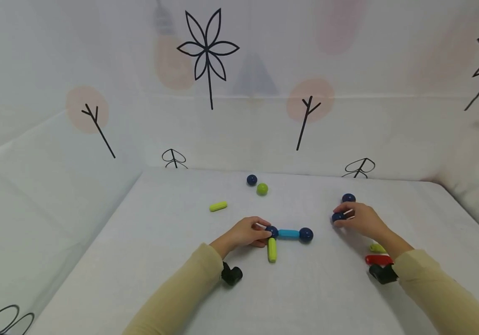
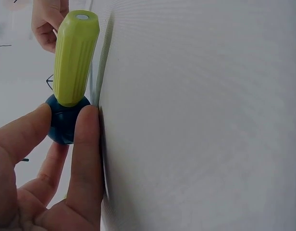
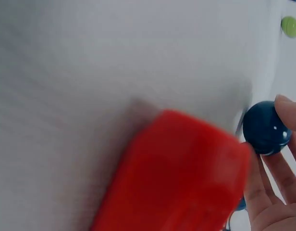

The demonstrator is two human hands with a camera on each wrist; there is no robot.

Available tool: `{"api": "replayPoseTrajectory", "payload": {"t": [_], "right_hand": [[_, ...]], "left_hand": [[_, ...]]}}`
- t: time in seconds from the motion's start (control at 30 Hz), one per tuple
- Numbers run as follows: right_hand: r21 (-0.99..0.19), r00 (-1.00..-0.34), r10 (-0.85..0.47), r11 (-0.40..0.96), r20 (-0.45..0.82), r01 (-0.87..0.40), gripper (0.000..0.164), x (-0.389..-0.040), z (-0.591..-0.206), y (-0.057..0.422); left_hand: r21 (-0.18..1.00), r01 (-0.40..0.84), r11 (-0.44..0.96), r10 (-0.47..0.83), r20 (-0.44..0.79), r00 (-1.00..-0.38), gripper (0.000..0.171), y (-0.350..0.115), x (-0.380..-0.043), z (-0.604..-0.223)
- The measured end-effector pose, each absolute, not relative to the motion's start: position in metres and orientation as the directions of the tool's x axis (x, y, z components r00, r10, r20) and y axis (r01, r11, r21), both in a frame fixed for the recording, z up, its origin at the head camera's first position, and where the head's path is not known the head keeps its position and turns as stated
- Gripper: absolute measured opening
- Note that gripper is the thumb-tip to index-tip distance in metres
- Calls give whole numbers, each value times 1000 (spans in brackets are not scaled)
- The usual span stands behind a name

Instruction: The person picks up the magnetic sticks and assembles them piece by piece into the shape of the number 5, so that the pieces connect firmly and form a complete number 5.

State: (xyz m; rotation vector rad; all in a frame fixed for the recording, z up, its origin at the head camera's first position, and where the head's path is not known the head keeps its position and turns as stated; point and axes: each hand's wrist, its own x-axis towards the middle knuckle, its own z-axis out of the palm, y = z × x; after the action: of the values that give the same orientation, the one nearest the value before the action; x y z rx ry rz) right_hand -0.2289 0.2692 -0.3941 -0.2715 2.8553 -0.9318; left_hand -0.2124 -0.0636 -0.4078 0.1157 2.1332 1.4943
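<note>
My left hand (image 1: 248,231) pinches a dark blue ball (image 1: 272,231) between thumb and fingers. From that ball a light blue rod (image 1: 289,234) runs right to another dark blue ball (image 1: 306,235), and a yellow-green rod (image 1: 272,250) points toward me. The left wrist view shows the grooved yellow-green rod (image 2: 77,57) standing out from the pinched ball (image 2: 64,120). Off to the right, my right hand (image 1: 362,219) grips a separate dark blue ball (image 1: 338,217) by its fingertips, seen also as the ball (image 3: 266,127) in the right wrist view.
Behind the right hand lies a dark blue ball (image 1: 349,198). Under the right forearm are a red rod (image 1: 378,260) and a yellow-green rod (image 1: 377,248). Farther back sit a dark blue ball (image 1: 252,180), a green ball (image 1: 262,189) and a yellow-green rod (image 1: 218,206).
</note>
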Motion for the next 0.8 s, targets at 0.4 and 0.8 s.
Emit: {"api": "replayPoseTrajectory", "payload": {"t": [0.4, 0.8], "right_hand": [[-630, -968, -249, 747, 30, -212, 35, -204, -393, 258], [-659, -950, -301, 698, 83, -278, 33, -189, -386, 243]], "left_hand": [[894, -218, 392, 369, -370, -853, 32, -64, -211, -405], [894, -217, 392, 359, -366, -859, 33, -63, -212, -408]]}}
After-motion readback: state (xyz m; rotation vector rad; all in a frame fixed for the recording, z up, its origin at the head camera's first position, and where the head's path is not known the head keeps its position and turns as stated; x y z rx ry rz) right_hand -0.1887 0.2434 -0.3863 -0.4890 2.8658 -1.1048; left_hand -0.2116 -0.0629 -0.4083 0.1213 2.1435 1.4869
